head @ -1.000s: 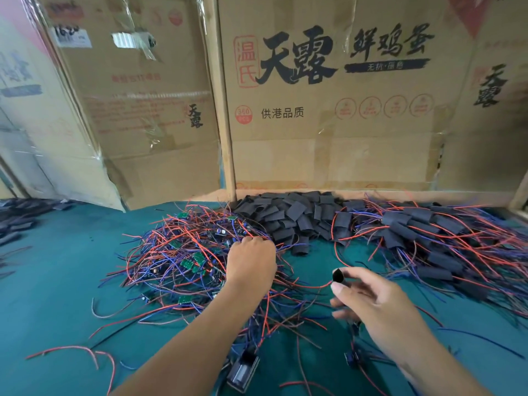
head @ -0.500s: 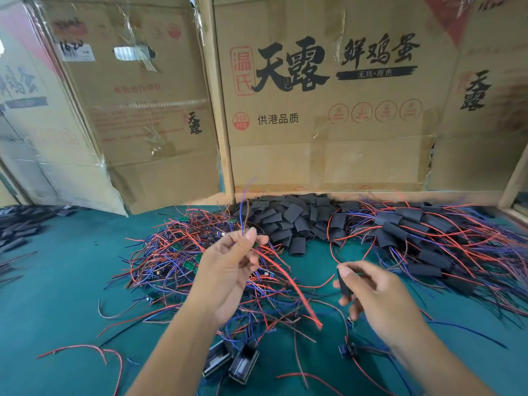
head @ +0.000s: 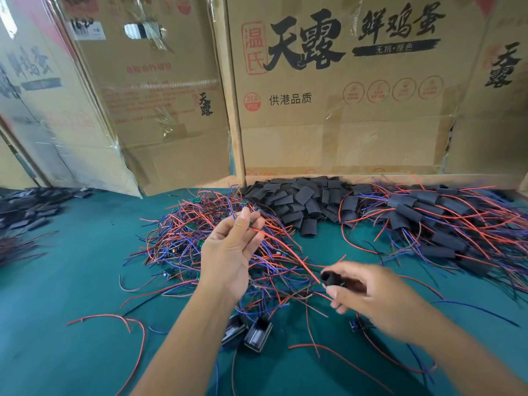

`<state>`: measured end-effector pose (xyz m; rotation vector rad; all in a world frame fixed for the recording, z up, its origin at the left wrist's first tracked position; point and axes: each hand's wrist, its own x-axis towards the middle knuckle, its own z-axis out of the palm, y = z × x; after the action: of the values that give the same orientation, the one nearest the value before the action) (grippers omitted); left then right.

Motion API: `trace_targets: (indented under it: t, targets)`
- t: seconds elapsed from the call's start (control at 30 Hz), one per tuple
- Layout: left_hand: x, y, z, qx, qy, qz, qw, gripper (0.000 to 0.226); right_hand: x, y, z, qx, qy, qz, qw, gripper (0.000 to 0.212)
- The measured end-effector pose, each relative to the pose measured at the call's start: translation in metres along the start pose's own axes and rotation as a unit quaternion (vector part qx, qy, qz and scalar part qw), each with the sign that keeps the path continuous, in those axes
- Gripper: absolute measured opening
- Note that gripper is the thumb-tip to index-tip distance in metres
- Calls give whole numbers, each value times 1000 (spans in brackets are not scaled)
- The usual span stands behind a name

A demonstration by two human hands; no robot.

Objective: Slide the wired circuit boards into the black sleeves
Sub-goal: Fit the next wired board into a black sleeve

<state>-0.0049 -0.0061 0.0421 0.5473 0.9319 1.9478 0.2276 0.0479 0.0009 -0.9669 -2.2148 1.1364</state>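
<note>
Circuit board [head: 250,223] pinched in raised left hand [head: 233,250]; right hand [head: 368,292] grips sleeve [head: 328,277].

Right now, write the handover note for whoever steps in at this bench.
Left hand: raised, pinching one wired circuit board at its fingers, red wire trailing toward the right hand.
Right hand: gripping one black sleeve, open end facing the wire tip.
Piles: unsleeved boards centre, empty sleeves behind, sleeved units right.
Done: the right pile.
Left: thread this board in, then work through the centre pile.
</note>
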Motion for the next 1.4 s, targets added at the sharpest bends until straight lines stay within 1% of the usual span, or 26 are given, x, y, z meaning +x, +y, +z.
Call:
trace_targets:
  t: [0.07, 0.13, 0.23, 0.33, 0.43, 0.57, 0.67, 0.8, 0.93, 1.0, 1.17, 1.3, 1.4]
  targets:
    - [0, 1, 0, 0, 1, 5, 1000, 11, 0, 1, 1, 74, -64, 31, 995, 17]
    - [0, 0, 1, -1, 2, 8, 1000, 8, 0, 3, 3, 155, -109, 57, 980, 20]
    - [-1, 0, 2, 3, 6, 13, 1000, 11, -3, 3, 4, 269, -147, 64, 950, 29]
    - [-1, -1, 4, 8, 2, 16, 1000, 8, -4, -2, 2, 309, -162, 49, 936, 35]
    - [-1, -3, 4, 17, -4, 18, 1000, 10, -5, -5, 2, 314, -158, 54, 935, 35]
    - [-1, -2, 3, 7, -12, 18, 1000, 13, -4, -5, 5, 281, -153, 63, 945, 29]
    - [0, -2, 2, 4, -14, 21, 1000, 15, -5, -6, 7, 279, -149, 67, 946, 27]
    - [-1, -4, 2, 7, -21, 14, 1000, 8, -6, -9, 8, 305, -148, 63, 939, 36]
    - [0, -4, 2, 13, -20, 18, 1000, 8, -7, -8, 8, 329, -154, 56, 930, 41]
    - [1, -3, 0, 11, -19, 22, 1000, 14, -7, -8, 7, 333, -155, 51, 929, 40]
    - [1, -4, 0, 18, -17, 26, 999, 19, -7, -7, 6, 338, -156, 41, 927, 38]
    - [0, -6, 1, 38, -16, 46, 998, 27, -7, -9, 6, 334, -150, 41, 930, 38]
    - [0, -8, 1, 55, -19, 60, 997, 17, -7, -10, 6, 333, -154, 38, 930, 39]
